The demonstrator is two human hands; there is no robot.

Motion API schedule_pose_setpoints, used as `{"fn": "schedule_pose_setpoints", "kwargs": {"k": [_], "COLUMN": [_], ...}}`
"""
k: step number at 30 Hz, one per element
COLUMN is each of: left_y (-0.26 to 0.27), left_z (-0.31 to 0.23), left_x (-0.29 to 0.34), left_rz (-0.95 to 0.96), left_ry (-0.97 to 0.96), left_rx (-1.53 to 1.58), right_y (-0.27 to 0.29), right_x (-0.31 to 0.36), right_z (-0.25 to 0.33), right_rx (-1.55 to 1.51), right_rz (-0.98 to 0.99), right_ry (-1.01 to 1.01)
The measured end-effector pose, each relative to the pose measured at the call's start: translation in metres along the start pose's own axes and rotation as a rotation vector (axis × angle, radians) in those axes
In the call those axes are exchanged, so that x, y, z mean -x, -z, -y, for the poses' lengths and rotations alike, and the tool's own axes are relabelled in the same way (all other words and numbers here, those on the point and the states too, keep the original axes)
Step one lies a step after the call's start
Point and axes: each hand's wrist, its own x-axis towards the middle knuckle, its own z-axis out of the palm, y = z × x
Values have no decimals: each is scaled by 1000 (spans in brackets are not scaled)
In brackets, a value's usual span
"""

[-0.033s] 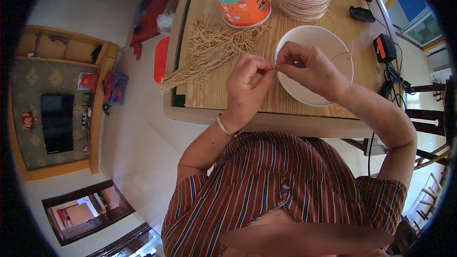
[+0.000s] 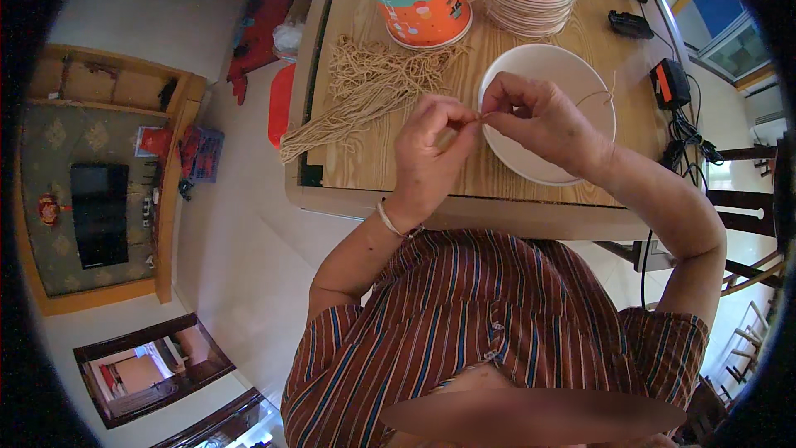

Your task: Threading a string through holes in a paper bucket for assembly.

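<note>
My left hand (image 2: 431, 145) and my right hand (image 2: 551, 120) meet fingertip to fingertip over the near-left rim of a white paper bucket (image 2: 539, 164) that stands mouth up. Both are closed in a pinch on a thin beige string, which is mostly hidden between the fingers. A length of beige string (image 2: 593, 98) shows beyond my right hand, crossing the bucket's inside and reaching its right rim. Left of the bucket, a loose bundle of the same kind of string (image 2: 373, 87) is spread on the wooden table (image 2: 356, 168), close to its left edge.
An orange and teal paper bucket (image 2: 423, 17) stands upside down behind the string bundle. Beside it rises a stack of nested orange buckets (image 2: 531, 0). Black power adapters (image 2: 670, 85) and coiled cables (image 2: 688, 145) lie along the right edge. A red stool (image 2: 281, 106) is at the left.
</note>
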Motion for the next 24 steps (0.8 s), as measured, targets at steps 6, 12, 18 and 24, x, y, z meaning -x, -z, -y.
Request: {"fn": "schedule_pose_setpoints", "kwargs": {"k": [6,12,18,24], "left_y": [-3,-3,-5,-5], "left_z": [12,15,17,17], "left_x": [2,5,5,5], "left_rz": [16,89,74,72], "left_ry": [57,262,278,213], "left_rx": [108,275,337,245], "right_y": [2,6,9,7], "right_x": [1,2,2,1], "right_z": [-4,-13,14,10], "right_rx": [64,100,4,-76], "right_rz": [5,39,113,106], "right_ry": [-15,4,-252,-337]}}
